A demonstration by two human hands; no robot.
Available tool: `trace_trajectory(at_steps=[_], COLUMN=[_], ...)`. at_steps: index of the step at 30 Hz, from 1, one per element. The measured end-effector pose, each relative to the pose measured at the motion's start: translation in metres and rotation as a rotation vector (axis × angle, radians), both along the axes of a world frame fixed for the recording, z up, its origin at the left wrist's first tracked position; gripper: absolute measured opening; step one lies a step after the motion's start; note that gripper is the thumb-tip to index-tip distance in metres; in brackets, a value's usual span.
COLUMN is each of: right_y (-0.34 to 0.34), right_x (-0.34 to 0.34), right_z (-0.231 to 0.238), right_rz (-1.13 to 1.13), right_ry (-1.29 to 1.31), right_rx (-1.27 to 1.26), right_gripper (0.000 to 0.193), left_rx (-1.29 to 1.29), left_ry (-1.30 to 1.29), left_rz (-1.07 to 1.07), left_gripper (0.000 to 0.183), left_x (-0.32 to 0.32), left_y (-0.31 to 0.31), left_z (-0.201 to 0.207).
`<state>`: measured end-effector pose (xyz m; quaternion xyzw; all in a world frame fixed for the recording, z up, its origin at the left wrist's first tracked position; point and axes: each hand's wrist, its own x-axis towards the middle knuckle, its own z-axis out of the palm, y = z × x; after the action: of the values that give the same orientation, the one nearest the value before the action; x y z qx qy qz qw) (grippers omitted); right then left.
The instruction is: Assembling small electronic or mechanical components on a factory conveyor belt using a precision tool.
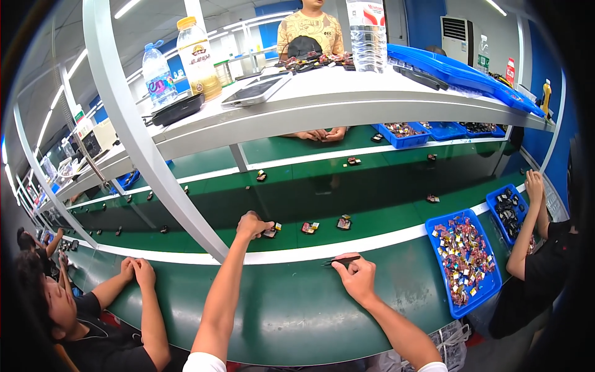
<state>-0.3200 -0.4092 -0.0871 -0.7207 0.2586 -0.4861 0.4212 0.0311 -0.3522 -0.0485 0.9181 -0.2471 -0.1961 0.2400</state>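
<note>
Your left hand (pixel 250 225), at eleven o'clock, has its fingertips at a small dark part (pixel 271 232) on its three o'clock side; whether they grip, I cannot tell; at one o'clock, your right hand (pixel 358 277) clasps black tweezers (pixel 346 259)

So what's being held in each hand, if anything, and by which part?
The right hand holds black tweezers behind the tips, which stick out free. The left hand is at a small part; whether it grips it can't be told.
</note>
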Motion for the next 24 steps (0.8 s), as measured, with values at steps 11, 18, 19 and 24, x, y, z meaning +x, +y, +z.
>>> trace_trajectory(at_steps=[11,18,19,24], right_y=[-0.001,0.0,0.0,0.003], right_x=[0.003,0.001,0.002,-0.002], right_z=[0.0,-0.003,-0.004,-0.007], right_rz=[0.006,0.008,0.007,0.001], right_ry=[0.013,0.015,0.015,0.02], right_rx=[-0.039,-0.061,-0.059,-0.076], right_gripper=[0.012,0.013,0.013,0.013], left_rx=[-0.023,-0.223,-0.285,-0.586], left_ry=[0.058,0.154,0.162,0.331], left_rz=[0.048,0.011,0.009,-0.031], left_gripper=[0.034,0.026,0.025,0.018], left_x=[-0.009,-0.02,-0.022,-0.058], left_y=[0.008,0.027,0.031,0.056], left_z=[0.01,0.007,0.002,-0.009])
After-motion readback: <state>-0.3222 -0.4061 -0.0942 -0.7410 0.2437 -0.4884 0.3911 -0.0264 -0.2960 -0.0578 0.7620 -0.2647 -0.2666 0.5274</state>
